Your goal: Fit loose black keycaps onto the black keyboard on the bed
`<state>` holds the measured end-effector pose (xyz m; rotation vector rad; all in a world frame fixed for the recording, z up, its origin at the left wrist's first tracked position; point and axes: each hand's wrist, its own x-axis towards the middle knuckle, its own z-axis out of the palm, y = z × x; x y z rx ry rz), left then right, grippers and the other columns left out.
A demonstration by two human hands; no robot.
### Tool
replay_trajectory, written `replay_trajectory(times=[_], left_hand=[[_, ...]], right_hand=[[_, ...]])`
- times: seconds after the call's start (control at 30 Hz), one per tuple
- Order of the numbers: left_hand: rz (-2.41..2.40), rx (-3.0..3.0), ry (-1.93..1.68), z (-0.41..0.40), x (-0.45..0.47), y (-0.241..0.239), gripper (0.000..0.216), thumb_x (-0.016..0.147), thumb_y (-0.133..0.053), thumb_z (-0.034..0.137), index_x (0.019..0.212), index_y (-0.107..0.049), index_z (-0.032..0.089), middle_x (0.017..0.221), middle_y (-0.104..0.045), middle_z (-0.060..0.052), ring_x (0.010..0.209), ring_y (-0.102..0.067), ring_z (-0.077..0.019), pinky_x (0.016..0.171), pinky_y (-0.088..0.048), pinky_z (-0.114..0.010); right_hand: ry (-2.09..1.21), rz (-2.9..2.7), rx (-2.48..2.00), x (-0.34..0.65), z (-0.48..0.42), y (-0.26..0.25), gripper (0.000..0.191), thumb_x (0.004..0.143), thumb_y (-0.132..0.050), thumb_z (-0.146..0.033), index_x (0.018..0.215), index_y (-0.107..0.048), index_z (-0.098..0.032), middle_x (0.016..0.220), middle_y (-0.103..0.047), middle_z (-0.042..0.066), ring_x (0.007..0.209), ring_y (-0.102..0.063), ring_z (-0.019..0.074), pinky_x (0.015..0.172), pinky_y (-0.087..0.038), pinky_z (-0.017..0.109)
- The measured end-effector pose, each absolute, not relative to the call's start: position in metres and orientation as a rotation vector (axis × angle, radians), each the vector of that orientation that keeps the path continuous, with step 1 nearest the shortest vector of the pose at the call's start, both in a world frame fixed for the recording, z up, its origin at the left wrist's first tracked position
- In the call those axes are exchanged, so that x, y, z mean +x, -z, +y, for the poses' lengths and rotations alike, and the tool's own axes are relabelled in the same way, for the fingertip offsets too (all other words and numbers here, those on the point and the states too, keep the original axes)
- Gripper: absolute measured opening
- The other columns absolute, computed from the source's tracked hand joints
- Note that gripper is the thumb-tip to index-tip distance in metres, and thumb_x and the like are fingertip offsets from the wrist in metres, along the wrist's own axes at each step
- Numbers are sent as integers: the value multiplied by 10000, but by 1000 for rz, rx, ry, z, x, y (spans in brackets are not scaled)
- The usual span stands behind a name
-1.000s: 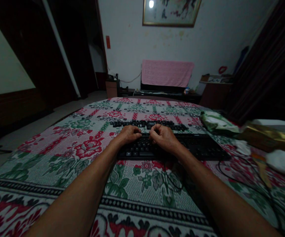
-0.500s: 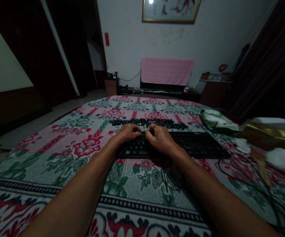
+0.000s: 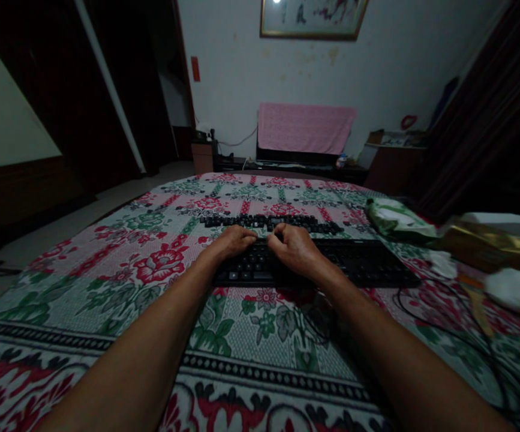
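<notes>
A black keyboard [image 3: 367, 264] lies crosswise on a flowered cloth; its left part shows keys, while much of its right part looks bare and dark. My left hand [image 3: 235, 241] rests over the keyboard's back left edge, thumb and fingers drawn together. Just to its right, my right hand [image 3: 293, 247] is above the middle of the keyboard with thumb and forefinger in a pinch. Whatever is between the fingertips of either hand is too small or hidden to make out. Behind the keyboard, loose black keycaps [image 3: 327, 227] lie in an uneven row, close to my fingers.
The patterned tablecloth [image 3: 120, 264] covers the broad table. At right lie a green-and-white tissue pack [image 3: 397, 219], a golden box [image 3: 489, 243], crumpled white tissue [image 3: 514, 291] and a brush [image 3: 479, 306]. A black cable [image 3: 448, 337] runs from the keyboard's right. A pink cloth [image 3: 304, 127] hangs beyond.
My right hand's thumb and forefinger have shifted slightly, and the gap between them looks narrower. My left hand stays nearly in place. Keyboard and keycaps have not visibly moved.
</notes>
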<state>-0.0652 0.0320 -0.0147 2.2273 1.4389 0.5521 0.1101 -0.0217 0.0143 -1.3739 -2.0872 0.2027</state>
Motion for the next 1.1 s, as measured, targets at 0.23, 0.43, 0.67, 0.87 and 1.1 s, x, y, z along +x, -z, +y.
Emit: replay_trajectory(times=[0.23,0.43,0.67,0.87,1.1], left_hand=[[1517,2284,-555,29,-62,15,256,789,-488,286,909,-711,252,819,-706,16,843,-610,-165,724,-402,-201],[1552,2383,-483,24,-59,15,304,820,-429,273,944,-705,249,854,-706,-10,856,-617,-176,734,-415,-228],[1297,2161,-723,17,-53,-5,388,708,-499,187,1055,-674,185,1022,-682,-9,920,-608,-171,793,-448,-230],[836,1960,-560,0,-43,-22,350,679,-567,204,1011,-676,185,886,-688,11,836,-609,-150,743,-456,-233],[860,1885,-609,1,-37,-13,224,730,-530,239,848,-683,125,644,-617,7,574,-525,-86,565,-404,-191]], right_hand=[[-158,-1943,-1398,111,-25,-33,165,760,-454,-225,636,-551,-174,548,-556,20,526,-492,131,534,-311,237],[-194,-1837,-1357,126,-23,-47,207,801,-441,-267,660,-560,-172,583,-589,28,560,-532,136,556,-353,228],[-269,-1940,-1312,127,-16,-30,203,820,-439,-295,742,-578,-171,659,-635,32,602,-556,128,581,-372,216],[-350,-1904,-1256,130,-14,-30,203,826,-441,-315,727,-551,-175,663,-627,27,625,-566,132,603,-399,218],[-531,-1914,-1069,132,-17,-33,286,860,-408,-381,760,-561,-161,714,-622,26,656,-581,119,641,-440,216]])
